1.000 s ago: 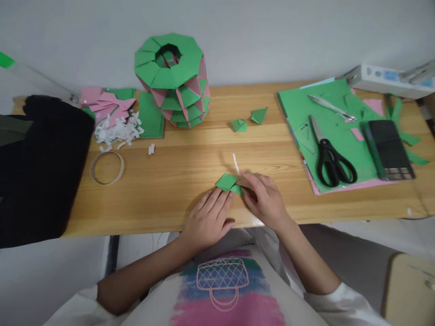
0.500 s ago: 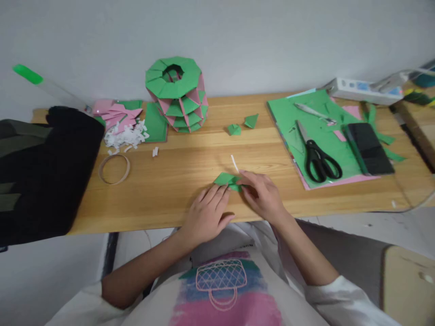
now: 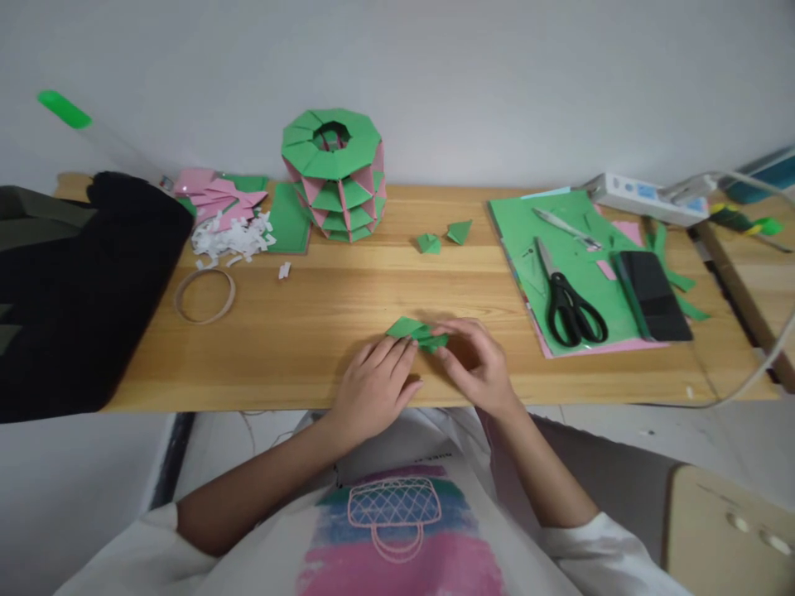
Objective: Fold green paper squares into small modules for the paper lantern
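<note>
A small folded piece of green paper (image 3: 405,328) lies on the wooden table close to its front edge. My left hand (image 3: 378,385) rests flat over its lower left part, fingers stretched out and pressing it to the wood. At the paper's right end, my right hand (image 3: 477,364) has its thumb and index finger curled around the folded edge. Fingertips hide part of the folds. Beyond the hands sit two small green folded pieces, a crumpled-looking one (image 3: 429,242) and a pointed one (image 3: 459,233).
Behind left stands a green and pink paper lantern (image 3: 332,165). White paper scraps (image 3: 233,236), a tape ring (image 3: 204,296) and a black cloth (image 3: 124,290) lie left. On the right, green sheets (image 3: 518,223) carry scissors (image 3: 568,306), a utility knife (image 3: 565,228) and a phone (image 3: 652,294).
The thin white strip that stuck up beside my right fingers is out of sight. My right fingers have opened slightly at the paper's end. The view has shifted a little; my left hand stays on the paper.
</note>
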The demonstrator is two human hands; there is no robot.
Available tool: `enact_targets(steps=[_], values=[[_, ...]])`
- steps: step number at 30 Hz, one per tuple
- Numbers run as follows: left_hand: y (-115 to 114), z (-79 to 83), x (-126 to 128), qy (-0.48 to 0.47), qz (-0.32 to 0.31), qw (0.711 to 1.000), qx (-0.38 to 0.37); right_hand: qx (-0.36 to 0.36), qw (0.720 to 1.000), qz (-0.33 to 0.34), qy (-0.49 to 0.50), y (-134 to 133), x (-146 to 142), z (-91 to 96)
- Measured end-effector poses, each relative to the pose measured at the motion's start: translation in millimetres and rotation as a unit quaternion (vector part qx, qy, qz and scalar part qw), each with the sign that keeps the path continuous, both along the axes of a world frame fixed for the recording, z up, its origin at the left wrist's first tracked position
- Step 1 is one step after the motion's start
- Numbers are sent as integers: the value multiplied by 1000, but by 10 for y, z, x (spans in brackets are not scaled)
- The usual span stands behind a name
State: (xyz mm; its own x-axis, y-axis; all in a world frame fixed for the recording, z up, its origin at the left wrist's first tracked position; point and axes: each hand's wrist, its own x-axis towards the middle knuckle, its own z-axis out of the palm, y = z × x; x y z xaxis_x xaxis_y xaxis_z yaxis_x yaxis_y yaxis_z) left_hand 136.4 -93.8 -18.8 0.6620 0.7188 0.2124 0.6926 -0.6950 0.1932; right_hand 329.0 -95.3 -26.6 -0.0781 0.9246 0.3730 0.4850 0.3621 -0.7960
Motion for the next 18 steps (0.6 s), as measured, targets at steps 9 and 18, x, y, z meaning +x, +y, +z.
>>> enact_targets(steps=[9,18], values=[[-3,-18,-13,-4,-1,1000,1,-133,986,-92,46,68,-41,3],[0,-1,-15,-15,-1,1000,10,-179,979,-94,-8,223,-92,22]])
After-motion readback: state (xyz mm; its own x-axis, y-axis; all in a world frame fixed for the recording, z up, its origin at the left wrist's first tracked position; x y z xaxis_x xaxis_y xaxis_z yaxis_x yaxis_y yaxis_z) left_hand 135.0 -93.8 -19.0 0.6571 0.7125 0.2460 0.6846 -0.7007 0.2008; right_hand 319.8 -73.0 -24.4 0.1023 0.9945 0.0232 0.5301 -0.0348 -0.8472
